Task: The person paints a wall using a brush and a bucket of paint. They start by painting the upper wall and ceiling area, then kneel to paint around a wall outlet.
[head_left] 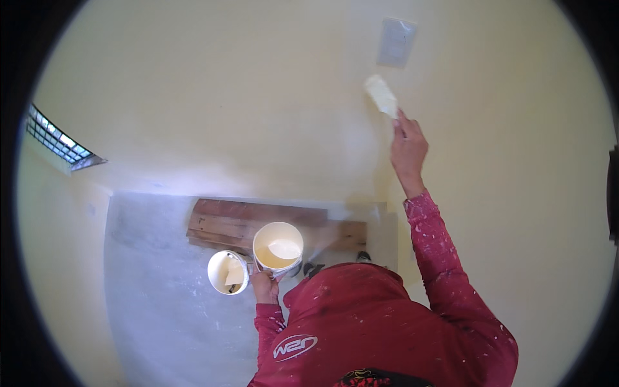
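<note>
My right hand (pixel 410 147) is raised in front of the pale yellow wall (pixel 271 111), gripping a paintbrush (pixel 381 94). Cream-coloured paint coats the brush head, which points up and left at the wall; whether the bristles touch it I cannot tell. Just above the brush, a switch plate (pixel 396 42) on the wall looks covered in plastic film. Low at my left side, my left hand (pixel 266 288) holds a white plastic bucket (pixel 278 246) by its near edge. Light cream paint lies in the bottom of that bucket.
A second white bucket (pixel 215 273) stands on the grey floor (pixel 159 290), with a pale flat piece and a dark-handled item inside. Wooden boards (pixel 232 217) lie along the wall's foot. A barred window (pixel 60 138) is at far left. My shoes show beside the boards.
</note>
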Available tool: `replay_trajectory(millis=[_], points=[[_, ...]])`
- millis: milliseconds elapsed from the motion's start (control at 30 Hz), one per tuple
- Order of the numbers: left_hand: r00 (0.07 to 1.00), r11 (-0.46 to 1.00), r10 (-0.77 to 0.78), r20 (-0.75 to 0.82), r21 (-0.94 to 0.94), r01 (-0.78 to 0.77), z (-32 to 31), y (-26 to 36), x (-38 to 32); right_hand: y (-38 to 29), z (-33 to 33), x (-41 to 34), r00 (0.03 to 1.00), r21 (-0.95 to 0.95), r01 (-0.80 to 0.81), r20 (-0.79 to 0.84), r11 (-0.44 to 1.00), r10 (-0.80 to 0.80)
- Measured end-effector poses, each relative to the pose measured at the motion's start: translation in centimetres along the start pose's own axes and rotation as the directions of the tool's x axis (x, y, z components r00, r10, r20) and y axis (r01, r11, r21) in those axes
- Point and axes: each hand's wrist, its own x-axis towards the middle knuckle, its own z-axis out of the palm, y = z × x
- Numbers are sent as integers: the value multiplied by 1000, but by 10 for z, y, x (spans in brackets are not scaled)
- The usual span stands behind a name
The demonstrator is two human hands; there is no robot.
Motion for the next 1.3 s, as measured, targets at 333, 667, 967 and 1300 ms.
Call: replay_trajectory(millis=[333,667,967,1300], points=[[1000,1000,-15,-15,-10,15,-2,-1,0,42,-18,31,997,-360,-74,-21,930,71],[999,997,-38,24,66,36,9,11,-8,58,-77,49,959,-37,-224,-185,974,214],[998,999,19,66,33,-21,17,17,-19,-34,-116,96,946,335,-205,-173,920,274],[999,999,3,43,-52,0,2,-5,1,60,-30,10,929,131,-336,-116,933,351]])
